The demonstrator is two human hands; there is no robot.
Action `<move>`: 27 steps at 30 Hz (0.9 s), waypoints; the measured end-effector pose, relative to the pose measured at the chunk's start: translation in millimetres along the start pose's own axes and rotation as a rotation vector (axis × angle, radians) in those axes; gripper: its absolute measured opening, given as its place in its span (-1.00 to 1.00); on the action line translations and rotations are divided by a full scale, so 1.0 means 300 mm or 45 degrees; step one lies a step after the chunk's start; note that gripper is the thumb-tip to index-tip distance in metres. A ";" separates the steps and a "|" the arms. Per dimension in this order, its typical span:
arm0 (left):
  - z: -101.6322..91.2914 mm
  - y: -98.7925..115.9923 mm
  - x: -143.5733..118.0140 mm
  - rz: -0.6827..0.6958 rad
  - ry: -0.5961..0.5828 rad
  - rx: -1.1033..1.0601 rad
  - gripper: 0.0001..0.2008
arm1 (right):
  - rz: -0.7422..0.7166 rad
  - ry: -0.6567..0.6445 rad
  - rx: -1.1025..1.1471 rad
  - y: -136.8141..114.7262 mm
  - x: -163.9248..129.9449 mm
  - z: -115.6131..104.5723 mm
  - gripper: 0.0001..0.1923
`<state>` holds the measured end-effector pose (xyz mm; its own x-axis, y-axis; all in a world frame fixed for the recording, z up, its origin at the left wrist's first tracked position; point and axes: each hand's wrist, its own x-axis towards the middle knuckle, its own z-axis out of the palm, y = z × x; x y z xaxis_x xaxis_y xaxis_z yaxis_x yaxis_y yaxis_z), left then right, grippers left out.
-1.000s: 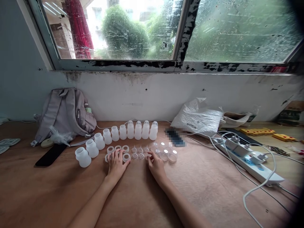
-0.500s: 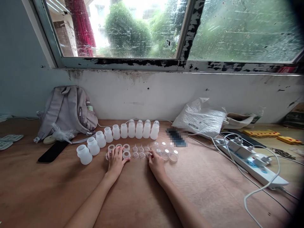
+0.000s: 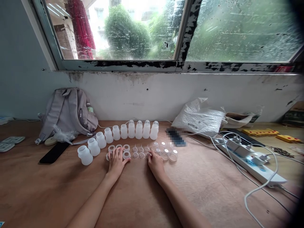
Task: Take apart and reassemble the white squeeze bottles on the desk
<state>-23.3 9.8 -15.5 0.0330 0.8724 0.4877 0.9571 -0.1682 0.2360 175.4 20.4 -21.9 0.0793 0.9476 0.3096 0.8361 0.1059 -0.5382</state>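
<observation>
Rings [image 3: 126,158] lay in two rows on a wooden tabletop [image 3: 137,196], partly covered by a person's left hand [image 3: 117,161], palm down with fingers slightly spread. The right hand [image 3: 155,162] rested with curled fingers between clear teats [image 3: 141,149], just right of the rings, and a cluster of clear caps [image 3: 166,151]; whether it pinched anything could not be told. At right ran a power strip [image 3: 250,161] with plugs. Farther off, bottles [image 3: 116,134] stood upright in a curved line, six open-necked and four with domed tops. Behind them sat a backpack [image 3: 68,110] at left and a silver bag [image 3: 199,117] at right, below a window [image 3: 133,31].
</observation>
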 end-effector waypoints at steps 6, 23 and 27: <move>0.009 -0.002 -0.004 0.013 0.028 -0.007 -0.56 | 0.014 -0.018 -0.033 -0.006 -0.004 -0.005 -0.73; 0.002 0.011 -0.004 0.053 0.076 -0.042 -0.65 | -0.597 0.218 -0.413 -0.319 0.432 -0.107 -0.59; 0.003 0.007 0.000 0.071 0.119 -0.093 -0.67 | -0.646 0.116 -0.556 -0.346 0.500 -0.052 -0.59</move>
<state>-21.2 10.0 -15.7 0.0552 0.8149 0.5770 0.9308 -0.2511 0.2656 109.0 146.9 92.7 -0.3520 0.7813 0.5154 0.9229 0.3816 0.0519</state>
